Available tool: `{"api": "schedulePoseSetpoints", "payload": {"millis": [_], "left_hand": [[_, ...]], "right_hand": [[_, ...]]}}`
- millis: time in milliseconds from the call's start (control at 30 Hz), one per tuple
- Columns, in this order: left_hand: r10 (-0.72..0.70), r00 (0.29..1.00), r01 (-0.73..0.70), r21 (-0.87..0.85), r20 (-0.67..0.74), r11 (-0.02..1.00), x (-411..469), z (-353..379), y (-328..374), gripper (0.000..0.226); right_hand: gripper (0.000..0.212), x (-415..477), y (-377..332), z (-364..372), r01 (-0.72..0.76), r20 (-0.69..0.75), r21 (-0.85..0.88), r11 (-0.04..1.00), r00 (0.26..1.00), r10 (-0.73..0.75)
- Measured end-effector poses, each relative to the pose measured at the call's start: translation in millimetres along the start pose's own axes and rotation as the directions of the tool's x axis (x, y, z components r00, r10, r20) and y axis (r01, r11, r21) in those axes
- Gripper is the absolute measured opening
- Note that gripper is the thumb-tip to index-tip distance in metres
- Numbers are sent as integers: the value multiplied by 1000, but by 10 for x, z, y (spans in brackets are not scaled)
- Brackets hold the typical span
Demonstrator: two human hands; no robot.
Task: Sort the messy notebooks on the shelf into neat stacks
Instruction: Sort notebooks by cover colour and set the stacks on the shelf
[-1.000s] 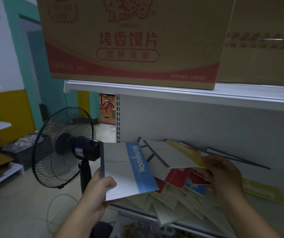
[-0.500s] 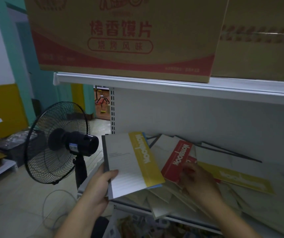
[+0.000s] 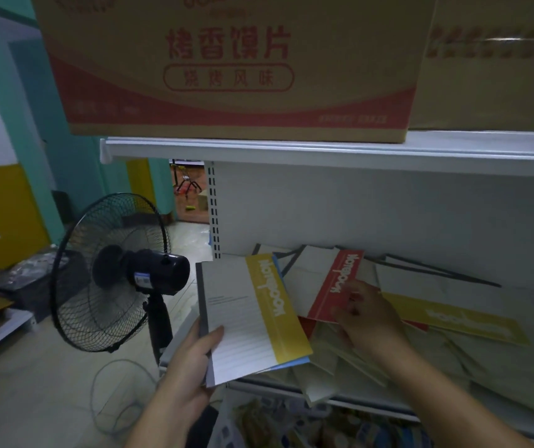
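Here, left hand grips a yellow-topped stack; right hand pinches the red notebook just right of it, long axes roughly parallel

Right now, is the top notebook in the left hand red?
No, the left hand grips a yellow-banded notebook on top.

Yellow-banded notebook and red-banded notebook: smooth matt paper covers. Shelf: smooth white-painted metal with a faint sheen. Carton: matt brown cardboard, printed in red. Fan: thin black wire guard; motor housing of glossy black plastic. Floor: smooth, pale, slightly glossy
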State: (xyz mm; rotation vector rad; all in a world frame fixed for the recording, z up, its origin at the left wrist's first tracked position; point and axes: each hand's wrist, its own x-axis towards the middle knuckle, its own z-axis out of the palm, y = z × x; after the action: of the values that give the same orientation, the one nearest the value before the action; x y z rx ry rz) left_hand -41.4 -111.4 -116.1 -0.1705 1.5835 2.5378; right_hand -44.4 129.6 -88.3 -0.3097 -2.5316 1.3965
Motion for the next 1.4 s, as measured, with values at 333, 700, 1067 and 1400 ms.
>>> {"api": "schedulePoseSetpoints", "payload": {"millis": [333,700,1067,1400], "left_hand": [[61,990,-62,-3,-124,998,-84,-12,33,39],[150,988,-155,261,40,953,-427,1518,-431,36],[-300,871,155,362,390,919,-1316,3539,-1793,26],[-468,702,282,393,538,875,-2188,4968,-2986,28]], "right_hand": [[31,-12,-53,-313,19,-143,408,913,989,43],[29,-591,563,-1448,-66,-51,554,830,992,112],[23,-1548,1883,-3329,-226,-201,489,843,911,361],[50,-2398,2775,-4460,-213,-370,596,774,783,500]]}}
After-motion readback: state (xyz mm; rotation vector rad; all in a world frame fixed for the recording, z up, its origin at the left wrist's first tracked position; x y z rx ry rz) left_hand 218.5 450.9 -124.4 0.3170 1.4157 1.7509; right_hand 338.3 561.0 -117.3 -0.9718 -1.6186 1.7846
